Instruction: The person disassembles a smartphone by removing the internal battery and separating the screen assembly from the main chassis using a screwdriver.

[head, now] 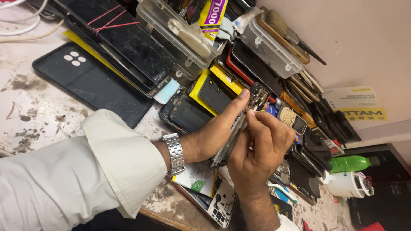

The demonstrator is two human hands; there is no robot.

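Observation:
My left hand [216,132] grips an opened phone frame [257,96] on edge, thumb stretched up along its side. A metal watch [173,153] sits on that wrist, below a rolled white sleeve. My right hand [261,143] presses against the same phone frame from the other side, fingers curled onto its upper part. Whether it holds a small tool is hidden by the fingers. Both hands hover over a pile of dismantled phones.
A black phone cover [85,81] lies on the stained worktop [25,111]. Stacked screens [128,42], clear plastic boxes [180,34], a small keypad phone [291,119], a bare phone back [220,205], a green bottle [351,163] and a white jug [346,185] crowd around.

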